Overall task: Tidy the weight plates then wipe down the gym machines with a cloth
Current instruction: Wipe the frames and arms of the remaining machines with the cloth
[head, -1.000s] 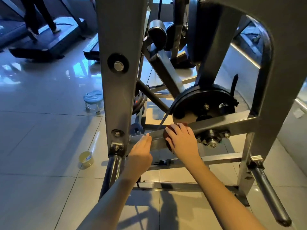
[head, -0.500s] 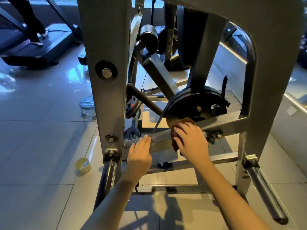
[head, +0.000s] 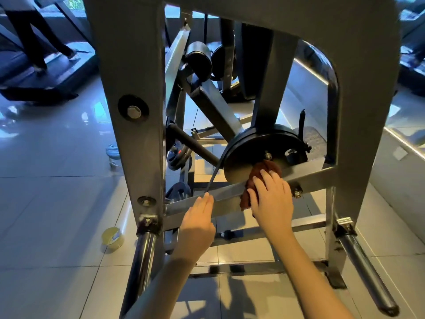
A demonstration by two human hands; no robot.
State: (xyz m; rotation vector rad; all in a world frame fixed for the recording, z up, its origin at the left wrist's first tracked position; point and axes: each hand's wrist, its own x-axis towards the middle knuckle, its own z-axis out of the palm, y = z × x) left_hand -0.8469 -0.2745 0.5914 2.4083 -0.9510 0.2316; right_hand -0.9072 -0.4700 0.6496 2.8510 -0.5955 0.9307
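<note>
Cloth pressed under right hand — on crossbar.

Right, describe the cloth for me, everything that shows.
The cloth is reddish-brown, soft-looking fabric, bunched into a wad. The right hand lies over it, pressing it against the machine's slanted grey crossbar, so most of it is hidden. Folds stick out above the fingers, in front of the black disc, and a flap hangs below the thumb.

1. Glossy pale floor tiles mirror bluish light;
2. a treadmill stands at the far left, a person's legs upon it;
3. a bright strip lines the right-hand ledge.
</note>
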